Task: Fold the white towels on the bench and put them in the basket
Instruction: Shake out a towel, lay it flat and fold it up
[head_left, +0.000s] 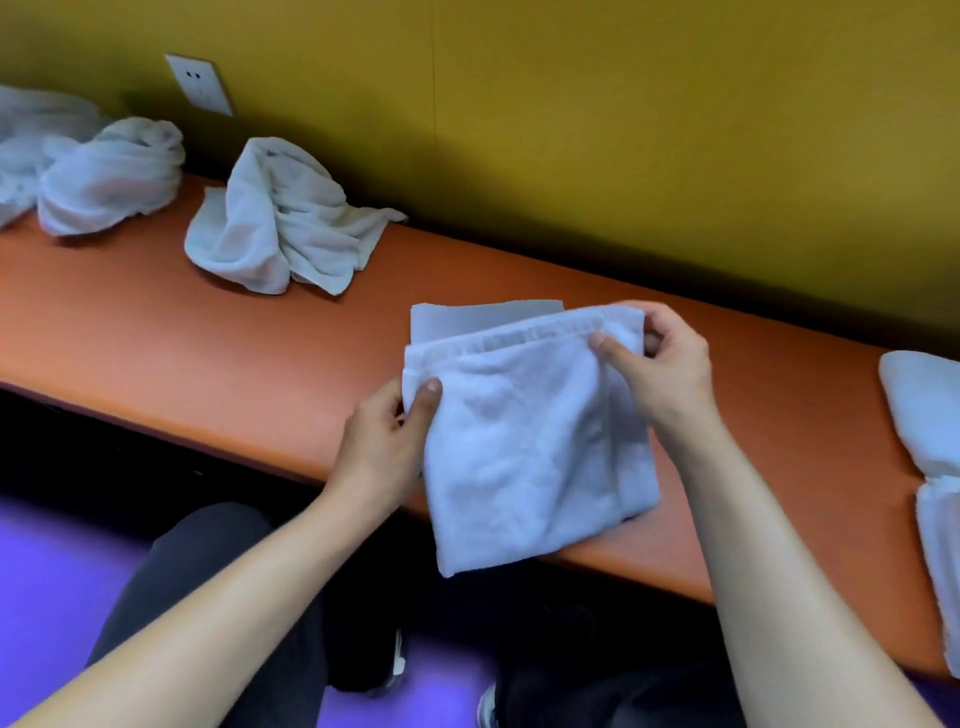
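Observation:
A white towel (524, 441), folded into a rough square, lies on the orange bench (156, 332) with its near edge hanging over the front. My left hand (384, 441) pinches its left edge near the top corner. My right hand (660, 374) grips the top right corner. A crumpled white towel (280, 234) lies further left on the bench, and more crumpled towels (104, 176) are heaped at the far left. Folded white towels (930, 431) sit at the right edge of the bench. No basket is in view.
A yellow wall (623, 130) with a white socket (200, 85) runs behind the bench. Below the bench front are my dark trouser legs (218, 566), shoes and a purple floor (52, 587).

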